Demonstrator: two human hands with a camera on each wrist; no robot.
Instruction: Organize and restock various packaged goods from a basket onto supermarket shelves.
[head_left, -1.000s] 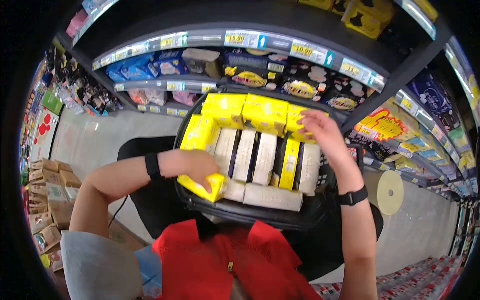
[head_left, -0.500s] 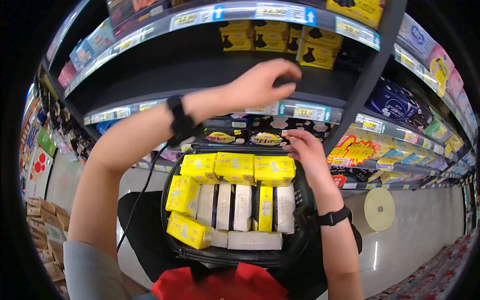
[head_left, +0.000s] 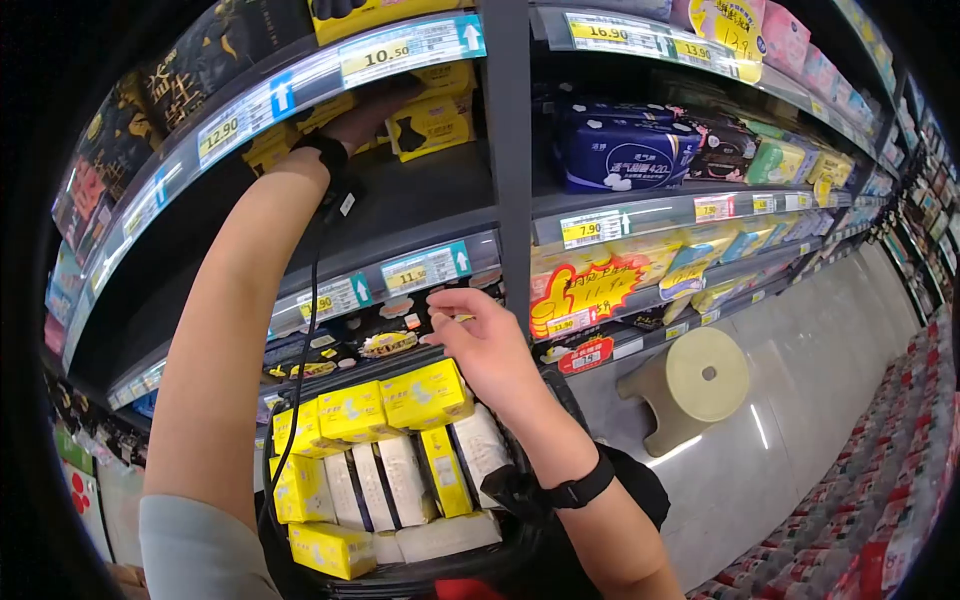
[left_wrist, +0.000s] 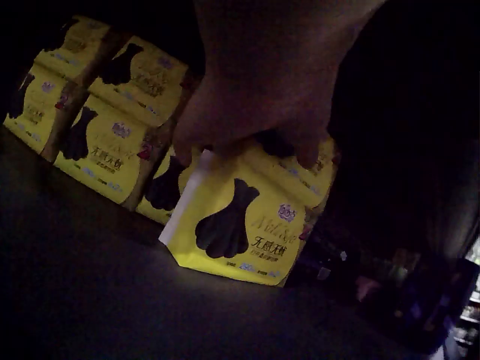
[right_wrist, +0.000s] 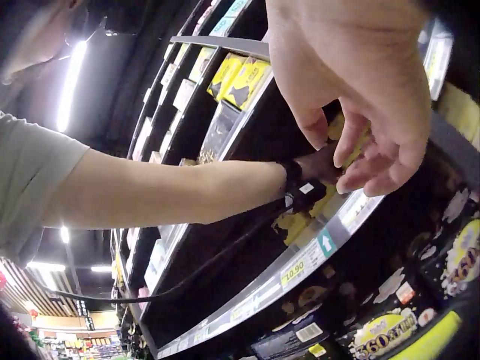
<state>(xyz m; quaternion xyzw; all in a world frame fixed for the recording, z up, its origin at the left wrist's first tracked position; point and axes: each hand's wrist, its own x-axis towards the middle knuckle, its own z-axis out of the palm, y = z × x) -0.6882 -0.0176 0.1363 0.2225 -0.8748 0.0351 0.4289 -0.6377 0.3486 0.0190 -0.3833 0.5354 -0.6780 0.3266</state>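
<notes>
My left hand reaches deep onto a dark shelf and grips a yellow sanitary pad pack from above, fingers bent down over its two sides. Directly below stands another yellow pack with a black dress print. More such packs are stacked in a row to the left. My right hand hangs in front of the lower shelf, above the basket, fingers loosely bent with nothing in them. Beneath it, a black basket holds yellow packs and white-sided packs.
A shelf edge with price tags runs below the left arm, and a grey upright divides the shelves. Dark blue pad packs sit to the right. A cream stool stands on the floor. A black cable hangs from the left wrist.
My left hand has gone from a yellow pack in the basket, up past the shelf edge, to the packs at the back. My right hand has left the basket's packs; the view has turned right.
</notes>
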